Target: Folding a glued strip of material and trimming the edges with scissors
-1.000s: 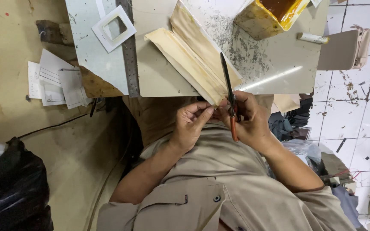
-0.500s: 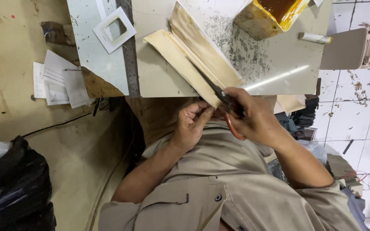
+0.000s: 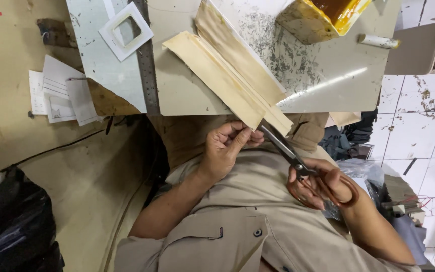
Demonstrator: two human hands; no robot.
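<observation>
Bench [image 3: 187, 95] edge: left hand [image 3: 225, 151] pinches tan strips [image 3: 227, 75]; right hand [image 3: 323, 184] grasps scissors [image 3: 283, 146]. Keep strips taut, blades square.

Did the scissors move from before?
Yes. The scissors swung from upright to slanting, their handles dropping away from the table edge with the right hand.
</observation>
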